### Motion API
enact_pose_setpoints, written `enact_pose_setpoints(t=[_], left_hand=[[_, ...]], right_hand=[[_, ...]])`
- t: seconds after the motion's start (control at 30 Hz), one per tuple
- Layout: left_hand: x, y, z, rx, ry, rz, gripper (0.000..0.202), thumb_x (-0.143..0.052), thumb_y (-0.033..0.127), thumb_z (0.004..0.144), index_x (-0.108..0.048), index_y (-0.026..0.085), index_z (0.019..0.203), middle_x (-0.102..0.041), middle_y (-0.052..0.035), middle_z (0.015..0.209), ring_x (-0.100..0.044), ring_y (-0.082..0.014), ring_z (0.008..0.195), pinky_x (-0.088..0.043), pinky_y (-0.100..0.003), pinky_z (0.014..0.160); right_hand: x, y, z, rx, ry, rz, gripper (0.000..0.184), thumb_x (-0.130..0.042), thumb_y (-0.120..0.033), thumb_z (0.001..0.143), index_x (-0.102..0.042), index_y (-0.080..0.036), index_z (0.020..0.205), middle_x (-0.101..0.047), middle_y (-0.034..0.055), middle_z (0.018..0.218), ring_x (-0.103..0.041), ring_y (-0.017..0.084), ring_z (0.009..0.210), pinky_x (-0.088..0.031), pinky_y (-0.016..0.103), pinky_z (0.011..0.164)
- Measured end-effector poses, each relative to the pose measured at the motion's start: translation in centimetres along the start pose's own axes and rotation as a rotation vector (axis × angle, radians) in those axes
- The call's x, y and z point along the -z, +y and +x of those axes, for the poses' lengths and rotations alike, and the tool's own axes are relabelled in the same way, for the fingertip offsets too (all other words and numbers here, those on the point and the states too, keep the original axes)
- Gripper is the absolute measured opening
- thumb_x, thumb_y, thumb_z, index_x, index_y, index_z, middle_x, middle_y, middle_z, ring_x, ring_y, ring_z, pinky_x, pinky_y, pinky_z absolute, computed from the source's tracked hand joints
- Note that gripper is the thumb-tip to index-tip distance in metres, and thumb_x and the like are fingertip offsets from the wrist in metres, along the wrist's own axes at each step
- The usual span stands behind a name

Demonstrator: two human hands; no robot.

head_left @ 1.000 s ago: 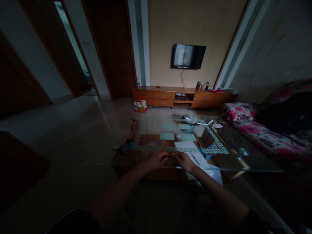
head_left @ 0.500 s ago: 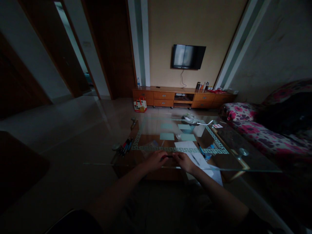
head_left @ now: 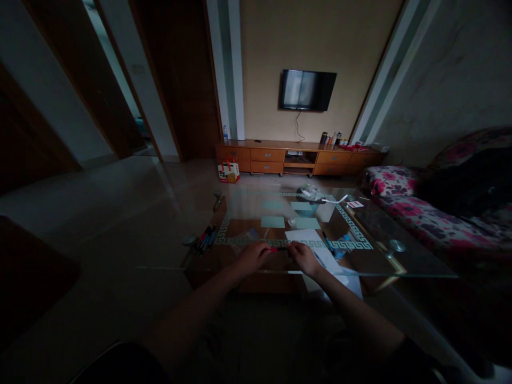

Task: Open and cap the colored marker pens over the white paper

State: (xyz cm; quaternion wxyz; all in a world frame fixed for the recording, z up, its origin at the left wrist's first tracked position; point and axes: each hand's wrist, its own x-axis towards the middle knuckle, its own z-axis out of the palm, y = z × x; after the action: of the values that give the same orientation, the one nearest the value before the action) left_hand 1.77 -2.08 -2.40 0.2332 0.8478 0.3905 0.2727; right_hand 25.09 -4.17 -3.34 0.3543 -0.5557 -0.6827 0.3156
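Observation:
A slim red and black pen (head_left: 278,249) lies level between my hands, over the near edge of the glass table (head_left: 248,265). My left hand (head_left: 256,256) is closed on its red end. Pinched in the fingers of my right hand (head_left: 303,257) is the dark end. White paper sheets (head_left: 306,236) lie beside and under my right forearm, with a dark pen (head_left: 320,260) on them partly hidden by that hand. To the left of my hands rests a bunch of pens (head_left: 205,240) in red, blue and black.
Another dark pen (head_left: 328,242) and a blue-labelled bottle (head_left: 342,248) lie right of the paper. At the table's far side sit a clear plastic bag (head_left: 311,193) and a red-and-white card (head_left: 354,204). A floral sofa (head_left: 424,218) stands at the right, a TV cabinet (head_left: 266,156) beyond.
My hands have moved slightly up and a bit further apart, showing more of the red part of the pen between them. The camera view has shifted a little.

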Motion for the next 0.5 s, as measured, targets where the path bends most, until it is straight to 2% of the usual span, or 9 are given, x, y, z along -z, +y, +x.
enact_pose_setpoints(t=[0.2, 0.37, 0.5], left_hand=[[0.23, 0.10, 0.03, 0.004, 0.029, 0.005, 0.013, -0.056, 0.028, 0.089, -0.063, 0.018, 0.089, -0.064, -0.0026, 0.088, -0.056, -0.0158, 0.079, -0.041, -0.025, 0.070], [0.01, 0.07, 0.28, 0.000, 0.078, 0.037, 0.006, -0.060, 0.023, 0.085, -0.062, 0.018, 0.083, -0.063, -0.0028, 0.087, -0.057, -0.0164, 0.081, -0.042, -0.026, 0.072], [-0.56, -0.22, 0.31, 0.003, 0.080, -0.025, 0.010, -0.063, 0.024, 0.084, -0.064, 0.019, 0.093, -0.065, -0.0034, 0.093, -0.061, -0.0177, 0.086, -0.046, -0.028, 0.077]], right_hand=[[-0.59, 0.69, 0.39, -0.061, -0.001, 0.132, 0.049, -0.040, -0.060, 0.091, -0.054, -0.019, 0.067, -0.053, -0.0014, 0.059, -0.048, 0.013, 0.055, -0.036, 0.024, 0.054], [-0.63, 0.36, 0.28, -0.083, 0.009, 0.195, 0.051, -0.045, -0.062, 0.087, -0.054, -0.019, 0.063, -0.052, -0.0009, 0.056, -0.046, 0.013, 0.053, -0.035, 0.025, 0.053], [-0.38, 0.16, 0.40, -0.140, 0.058, 0.242, 0.050, -0.047, -0.062, 0.086, -0.056, -0.018, 0.062, -0.055, -0.0001, 0.056, -0.048, 0.013, 0.052, -0.035, 0.025, 0.052]])
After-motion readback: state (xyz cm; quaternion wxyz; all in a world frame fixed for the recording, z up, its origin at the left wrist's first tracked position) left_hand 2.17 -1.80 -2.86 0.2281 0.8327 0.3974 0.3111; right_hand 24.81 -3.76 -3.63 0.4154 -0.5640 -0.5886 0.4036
